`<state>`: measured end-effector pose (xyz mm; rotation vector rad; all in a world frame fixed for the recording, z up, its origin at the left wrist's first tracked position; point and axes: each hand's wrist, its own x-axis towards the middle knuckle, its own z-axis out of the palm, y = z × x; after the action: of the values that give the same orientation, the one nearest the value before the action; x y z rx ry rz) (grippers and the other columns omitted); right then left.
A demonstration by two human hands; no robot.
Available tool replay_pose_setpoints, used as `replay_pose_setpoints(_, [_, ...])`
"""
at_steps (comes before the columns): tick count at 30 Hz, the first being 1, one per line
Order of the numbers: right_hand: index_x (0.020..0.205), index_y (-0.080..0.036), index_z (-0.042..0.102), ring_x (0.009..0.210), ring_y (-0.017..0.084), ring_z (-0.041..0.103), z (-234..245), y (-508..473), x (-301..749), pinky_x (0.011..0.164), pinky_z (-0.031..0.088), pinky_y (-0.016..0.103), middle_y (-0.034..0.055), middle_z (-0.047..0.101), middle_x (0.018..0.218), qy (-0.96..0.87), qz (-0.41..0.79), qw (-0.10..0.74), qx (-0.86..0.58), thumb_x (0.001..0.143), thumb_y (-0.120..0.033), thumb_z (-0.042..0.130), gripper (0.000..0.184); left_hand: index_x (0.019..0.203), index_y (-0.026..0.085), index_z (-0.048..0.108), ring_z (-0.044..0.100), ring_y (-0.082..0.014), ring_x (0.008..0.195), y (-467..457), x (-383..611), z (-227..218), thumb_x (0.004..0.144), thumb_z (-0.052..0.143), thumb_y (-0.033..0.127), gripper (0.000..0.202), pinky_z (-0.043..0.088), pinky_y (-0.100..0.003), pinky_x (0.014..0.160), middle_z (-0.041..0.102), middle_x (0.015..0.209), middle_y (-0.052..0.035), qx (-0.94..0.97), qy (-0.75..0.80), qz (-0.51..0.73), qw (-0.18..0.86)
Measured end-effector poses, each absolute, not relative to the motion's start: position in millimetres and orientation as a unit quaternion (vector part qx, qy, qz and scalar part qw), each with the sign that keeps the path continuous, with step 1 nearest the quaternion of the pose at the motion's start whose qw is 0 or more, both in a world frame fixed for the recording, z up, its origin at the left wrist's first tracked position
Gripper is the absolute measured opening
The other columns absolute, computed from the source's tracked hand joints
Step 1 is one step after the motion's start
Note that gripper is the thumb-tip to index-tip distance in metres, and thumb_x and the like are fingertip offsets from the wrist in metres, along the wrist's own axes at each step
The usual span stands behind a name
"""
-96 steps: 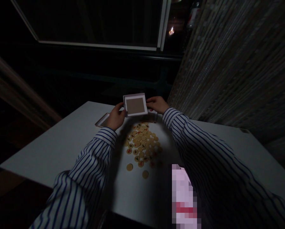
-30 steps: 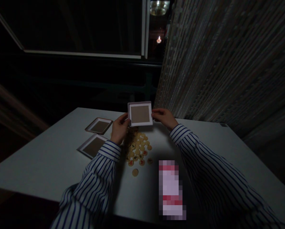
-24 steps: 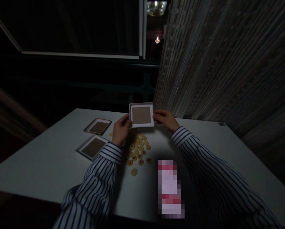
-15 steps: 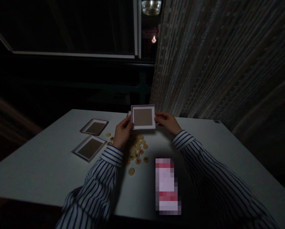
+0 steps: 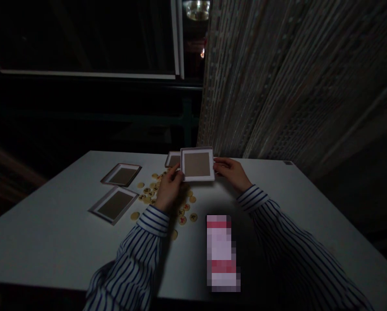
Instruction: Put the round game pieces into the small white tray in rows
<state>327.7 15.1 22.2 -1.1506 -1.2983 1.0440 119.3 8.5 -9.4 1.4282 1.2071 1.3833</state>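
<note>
Both arms reach forward; left hand [image 5: 169,190] and right hand [image 5: 232,172] pinch opposite edges of the square tray [image 5: 197,164], held just above the tokens [image 5: 183,211] on the table [image 5: 66,233]. Versus a second ago, another tray [image 5: 173,160] shows behind it.

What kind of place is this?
Likely a dim home room: a white table beside a dark window and a string curtain, with round game pieces by a square tray held by left hand and right hand.

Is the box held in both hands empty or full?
Empty: the box shows a bare brown inside; the discs lie loose on the table.
</note>
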Motion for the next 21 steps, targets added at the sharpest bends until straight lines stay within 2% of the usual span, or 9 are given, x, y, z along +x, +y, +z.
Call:
replay_pose_setpoints(4, [0.093, -0.014, 0.061, 0.069, 0.011, 0.059, 17, 12, 335, 0.060, 0.049, 0.023, 0.0035, 0.064, 0.080, -0.534, 0.440, 0.542, -0.478, 0.064, -0.027, 0.067, 0.032, 0.124, 0.018, 0.046, 0.059, -0.0182, 0.091, 1, 129, -7, 0.077, 0.050, 0.030, 0.049, 0.048, -0.034, 0.078, 0.062, 0.107, -0.0077, 0.527, 0.458, 0.547, 0.462])
replay_pose_setpoints(10, [0.092, -0.016, 0.061, 0.073, 0.013, 0.060, 3, 3, 346, 0.062, 0.050, 0.025, 0.0031, 0.065, 0.082, -0.514, 0.433, 0.556, -0.488, 0.063, -0.029, 0.067, 0.033, 0.124, 0.018, 0.046, 0.057, -0.0147, 0.092, -8, 142, -14, 0.077, 0.051, 0.030, 0.049, 0.045, -0.030, 0.081, 0.061, 0.109, -0.0057, 0.520, 0.462, 0.551, 0.461])
replay_pose_setpoints(21, [0.092, -0.015, 0.062, 0.073, 0.017, 0.062, -11, -12, 357, 0.061, 0.053, 0.030, 0.0065, 0.066, 0.083, -0.504, 0.402, 0.564, -0.516, 0.062, -0.036, 0.067, 0.036, 0.124, 0.015, 0.045, 0.056, -0.0111, 0.075, -17, 154, -19, 0.076, 0.054, 0.032, 0.052, 0.045, -0.024, 0.069, 0.063, 0.085, -0.0031, 0.517, 0.439, 0.535, 0.504])
